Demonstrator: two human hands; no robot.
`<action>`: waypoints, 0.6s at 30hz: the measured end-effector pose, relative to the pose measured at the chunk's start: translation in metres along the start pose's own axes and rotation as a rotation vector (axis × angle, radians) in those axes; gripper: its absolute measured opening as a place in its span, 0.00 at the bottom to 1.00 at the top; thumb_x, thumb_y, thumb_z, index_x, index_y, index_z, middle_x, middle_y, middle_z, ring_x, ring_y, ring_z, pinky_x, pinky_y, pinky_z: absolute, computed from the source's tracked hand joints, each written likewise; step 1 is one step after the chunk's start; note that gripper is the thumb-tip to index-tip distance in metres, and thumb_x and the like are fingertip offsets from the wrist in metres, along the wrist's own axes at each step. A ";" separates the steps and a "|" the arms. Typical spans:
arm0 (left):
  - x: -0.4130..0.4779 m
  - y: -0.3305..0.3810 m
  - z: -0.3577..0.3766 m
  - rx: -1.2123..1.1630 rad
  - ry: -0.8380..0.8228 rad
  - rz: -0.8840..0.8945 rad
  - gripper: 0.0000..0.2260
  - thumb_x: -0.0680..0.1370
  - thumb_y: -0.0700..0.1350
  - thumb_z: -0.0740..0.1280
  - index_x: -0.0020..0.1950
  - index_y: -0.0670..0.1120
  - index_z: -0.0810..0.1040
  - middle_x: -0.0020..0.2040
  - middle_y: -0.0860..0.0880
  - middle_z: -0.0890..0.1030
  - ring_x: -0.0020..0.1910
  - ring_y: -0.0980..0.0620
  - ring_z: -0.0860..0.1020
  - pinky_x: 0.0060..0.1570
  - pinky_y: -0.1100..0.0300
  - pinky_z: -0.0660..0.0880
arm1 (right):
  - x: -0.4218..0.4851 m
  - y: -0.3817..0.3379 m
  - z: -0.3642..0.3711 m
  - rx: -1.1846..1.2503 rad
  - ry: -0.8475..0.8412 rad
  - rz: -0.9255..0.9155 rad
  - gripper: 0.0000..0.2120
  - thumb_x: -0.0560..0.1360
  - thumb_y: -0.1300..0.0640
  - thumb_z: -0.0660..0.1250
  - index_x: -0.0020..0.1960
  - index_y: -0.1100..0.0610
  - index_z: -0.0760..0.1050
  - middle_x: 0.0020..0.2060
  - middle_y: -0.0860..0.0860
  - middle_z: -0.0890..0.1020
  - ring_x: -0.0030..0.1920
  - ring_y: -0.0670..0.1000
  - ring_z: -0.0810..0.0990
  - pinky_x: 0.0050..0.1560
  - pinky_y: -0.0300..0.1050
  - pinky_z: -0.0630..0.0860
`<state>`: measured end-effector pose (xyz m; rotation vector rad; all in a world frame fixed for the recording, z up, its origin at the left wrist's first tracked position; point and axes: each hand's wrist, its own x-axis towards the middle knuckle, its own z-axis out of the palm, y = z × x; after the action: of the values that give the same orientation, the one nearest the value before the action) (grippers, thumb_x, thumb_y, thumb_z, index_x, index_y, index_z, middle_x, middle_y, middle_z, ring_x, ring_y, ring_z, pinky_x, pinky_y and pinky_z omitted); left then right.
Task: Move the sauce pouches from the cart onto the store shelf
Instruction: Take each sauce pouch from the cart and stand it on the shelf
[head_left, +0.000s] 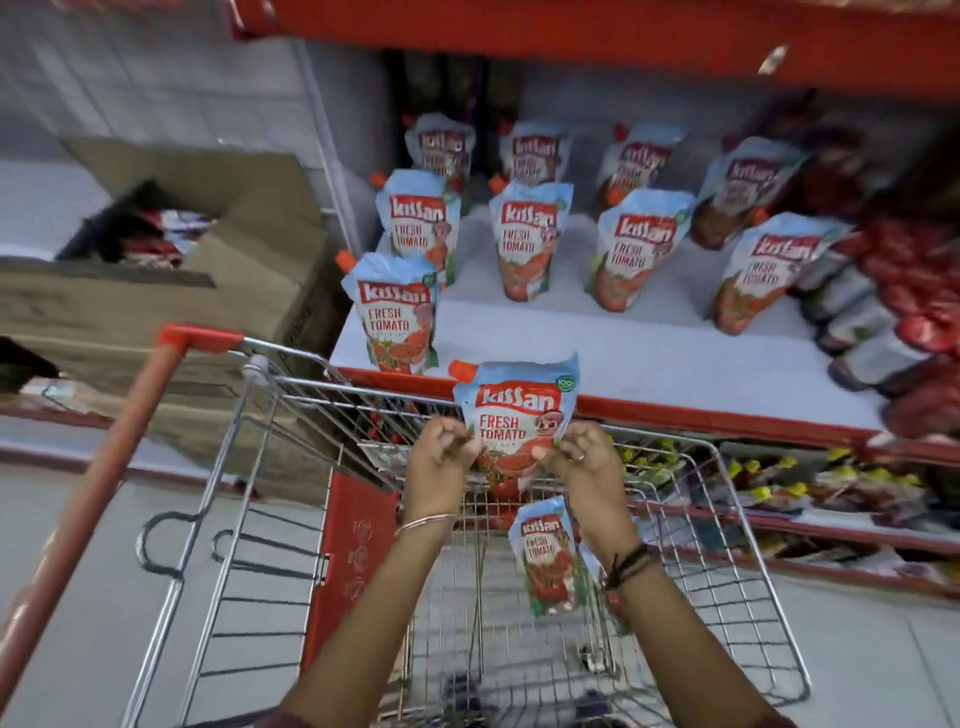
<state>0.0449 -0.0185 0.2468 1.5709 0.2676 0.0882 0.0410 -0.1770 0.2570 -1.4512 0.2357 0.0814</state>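
Both hands hold one sauce pouch (517, 415) upright above the wire cart (753, 561), just in front of the shelf's red edge. It is light blue with a red label and an orange cap. My left hand (441, 457) pinches its left side and my right hand (584, 457) pinches its right side. Another pouch (545, 558) leans inside the cart basket below my right wrist. On the white store shelf (649, 348) several matching pouches stand in rows, the nearest (397, 314) at the front left corner.
An open cardboard box (218, 270) with more packs stands left of the shelf, behind the cart's red handle (104, 478). Dark red packets (904, 291) fill the shelf's right end. A lower shelf (831, 488) holds yellow-capped packs. A red shelf (571, 31) overhangs above.
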 end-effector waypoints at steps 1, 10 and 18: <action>0.007 0.009 0.004 -0.009 0.007 0.023 0.15 0.71 0.31 0.65 0.35 0.52 0.69 0.41 0.43 0.76 0.42 0.50 0.75 0.43 0.52 0.73 | 0.006 -0.009 0.001 -0.008 0.003 -0.024 0.12 0.71 0.70 0.68 0.44 0.55 0.70 0.38 0.51 0.78 0.44 0.54 0.81 0.45 0.48 0.82; 0.091 0.052 0.043 -0.035 0.038 0.129 0.15 0.71 0.31 0.66 0.36 0.52 0.69 0.38 0.47 0.75 0.44 0.48 0.75 0.47 0.50 0.74 | 0.087 -0.056 0.005 0.012 0.066 -0.217 0.15 0.71 0.72 0.67 0.43 0.54 0.68 0.47 0.58 0.79 0.49 0.51 0.79 0.41 0.31 0.78; 0.125 0.033 0.056 -0.020 0.090 0.116 0.15 0.71 0.30 0.65 0.36 0.50 0.69 0.35 0.50 0.74 0.38 0.55 0.74 0.41 0.63 0.73 | 0.129 -0.031 0.006 -0.017 0.068 -0.173 0.16 0.70 0.72 0.68 0.43 0.53 0.68 0.42 0.50 0.79 0.45 0.45 0.79 0.42 0.32 0.77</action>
<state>0.1825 -0.0451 0.2640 1.5637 0.2453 0.2521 0.1733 -0.1861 0.2610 -1.4869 0.1647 -0.1072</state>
